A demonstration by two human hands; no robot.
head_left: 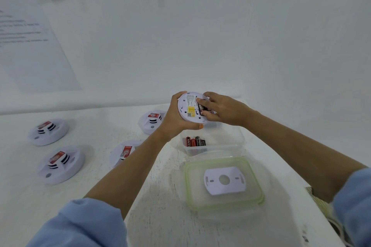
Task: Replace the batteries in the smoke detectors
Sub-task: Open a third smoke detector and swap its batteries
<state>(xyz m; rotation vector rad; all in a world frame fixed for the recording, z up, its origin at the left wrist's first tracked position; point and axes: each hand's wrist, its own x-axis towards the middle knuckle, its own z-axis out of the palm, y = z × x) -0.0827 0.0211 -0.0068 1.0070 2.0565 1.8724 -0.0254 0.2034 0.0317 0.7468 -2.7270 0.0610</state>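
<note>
Two hands work on one smoke detector (pixel 191 109) held in the air just above an open battery tub (pixel 212 142).

Left hand (pixel 176 118) is clamped around the detector's rim, back side up; right hand (pixel 222 110) presses its fingertips on a dark battery (pixel 201 107) in the compartment. Detector looks light, rigid, smooth plastic, best gripped by the rim. Beside the tub, nearer the person, a mounting plate (pixel 224 180) lies on a green-rimmed lid (pixel 223 184). Four more detectors sit left of the tub. Battery contacts are hidden under fingers; label print is unreadable.
</note>
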